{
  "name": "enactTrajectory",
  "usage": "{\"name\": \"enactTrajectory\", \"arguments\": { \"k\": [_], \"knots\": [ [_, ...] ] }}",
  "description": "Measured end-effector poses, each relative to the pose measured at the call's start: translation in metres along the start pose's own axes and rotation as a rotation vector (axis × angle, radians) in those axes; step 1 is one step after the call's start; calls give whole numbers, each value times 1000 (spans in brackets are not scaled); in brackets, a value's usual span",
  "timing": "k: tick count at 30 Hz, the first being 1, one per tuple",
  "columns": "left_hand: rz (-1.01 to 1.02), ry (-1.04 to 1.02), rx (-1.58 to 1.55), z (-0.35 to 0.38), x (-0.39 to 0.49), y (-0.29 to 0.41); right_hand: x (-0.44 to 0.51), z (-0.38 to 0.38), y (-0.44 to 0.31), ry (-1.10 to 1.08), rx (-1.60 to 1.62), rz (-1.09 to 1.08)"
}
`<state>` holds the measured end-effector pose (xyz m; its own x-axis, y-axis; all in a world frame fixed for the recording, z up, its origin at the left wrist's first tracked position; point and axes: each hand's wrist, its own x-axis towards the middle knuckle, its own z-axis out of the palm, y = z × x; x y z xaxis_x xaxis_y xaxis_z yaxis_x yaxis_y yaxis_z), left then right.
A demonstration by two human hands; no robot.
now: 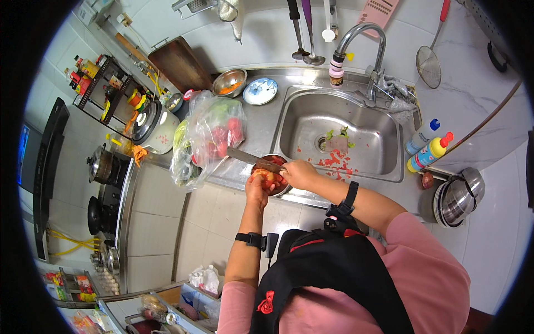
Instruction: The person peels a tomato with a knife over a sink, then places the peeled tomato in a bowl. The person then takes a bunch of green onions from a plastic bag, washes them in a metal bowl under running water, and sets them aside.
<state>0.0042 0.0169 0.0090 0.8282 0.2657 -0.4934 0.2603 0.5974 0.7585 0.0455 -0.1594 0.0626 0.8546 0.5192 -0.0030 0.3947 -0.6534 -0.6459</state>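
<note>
My left hand [257,190] holds a peeled tomato [264,174] over a metal bowl [287,191] at the counter's front edge. Red pieces, apparently cut tomato, lie in the bowl, partly hidden by my hands. My right hand [301,173] grips a kitchen knife, its broad blade [247,158] pointing left across the bowl and against or just above the tomato. To the right is the stainless steel sink [283,125], where red peel scraps [333,162] are strewn. Green trimmings [344,132] and a flat pale piece [337,144] sit around its drain.
Left of the bowl lies a clear plastic bag of vegetables [217,125]. Behind it are a metal bowl with orange shreds [229,83] and a blue-patterned plate [260,91]. The faucet [380,50] arches over the sink. Two bottles [429,153] and stacked metal bowls [459,200] stand right.
</note>
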Motion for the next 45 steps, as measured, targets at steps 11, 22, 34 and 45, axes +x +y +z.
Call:
{"name": "enactTrajectory", "arguments": {
  "k": [11,22,34,45],
  "knots": [
    [-171,-31,-94,8,-1,5,-1,8,-5,-52,-57,63],
    [-296,-146,-61,-1,2,9,21,19,0,-106,-59,93],
    [-116,-161,144,-7,2,11,4,-5,5,31,159,-46],
    [-83,-87,205,-2,5,14,-3,-5,14,-49,23,-101]
  ]
}}
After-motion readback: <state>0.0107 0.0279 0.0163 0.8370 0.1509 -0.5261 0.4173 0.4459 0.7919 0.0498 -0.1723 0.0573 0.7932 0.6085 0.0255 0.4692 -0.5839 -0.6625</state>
